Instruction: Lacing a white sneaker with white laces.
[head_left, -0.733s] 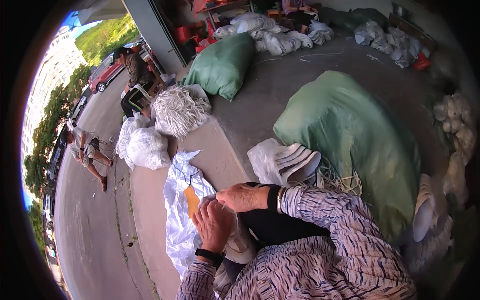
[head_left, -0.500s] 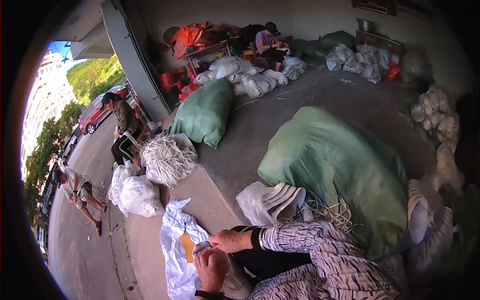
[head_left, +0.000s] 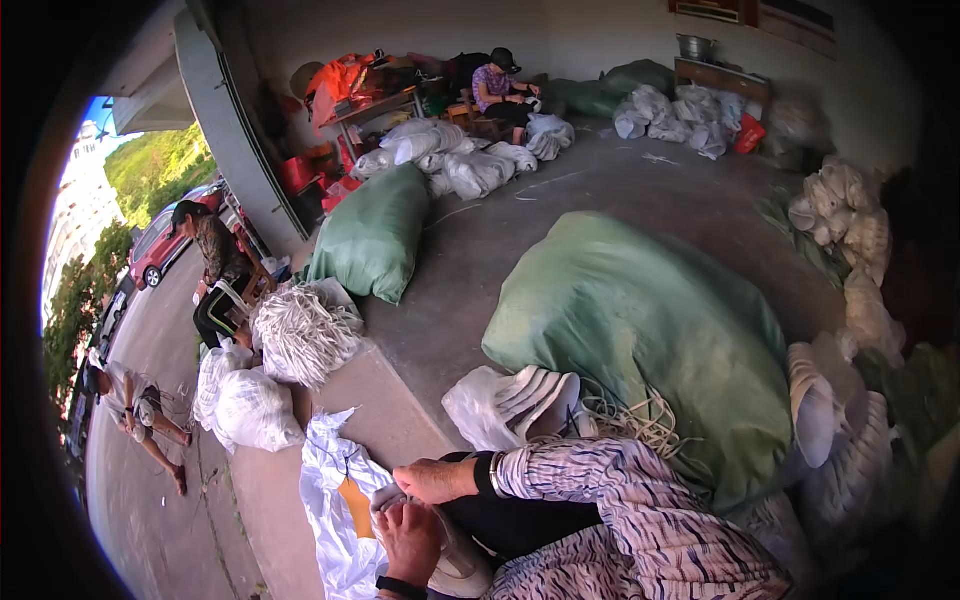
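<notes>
Both hands are at the lower middle, closed around a pale grey-white curved piece (head_left: 384,497) whose kind I cannot make out. My right hand (head_left: 438,480) pinches its upper end, fingertips turned down. My left hand (head_left: 410,540) wraps its nearer side with bent fingers, hiding much of it. Just below, a whitish rounded form (head_left: 462,570) shows beside my left wrist; whether it joins the held piece is unclear. Left of the hands lies a crumpled white plastic sheet (head_left: 325,500), with a flat orange-yellow piece (head_left: 358,508) on it.
Nested white curved pieces (head_left: 525,405) and tangled cords (head_left: 650,425) lie by a large green sack (head_left: 640,330). Farther left are a white strip bundle (head_left: 305,330), stuffed white bags (head_left: 255,408) and another green sack (head_left: 370,235). Several people sit or stand beyond.
The view has shifted, so the scene sits slightly farther left. My hands stay together on the pale piece, my left fingers slightly moved. The seated person at the back has raised their hands.
</notes>
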